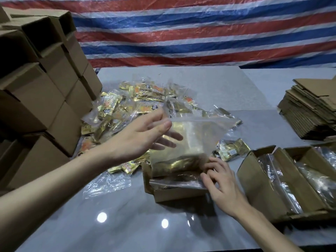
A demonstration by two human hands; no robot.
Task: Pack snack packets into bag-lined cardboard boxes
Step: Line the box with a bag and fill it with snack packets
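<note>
Glossy grey table, crinkly clear bag, perhaps pinched, cardboard box

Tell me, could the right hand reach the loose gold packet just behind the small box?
Probably yes: the right hand rests at the small box's right edge, and the gold packet lies just beyond it, nothing between. The left hand holds the clear bag.
</note>
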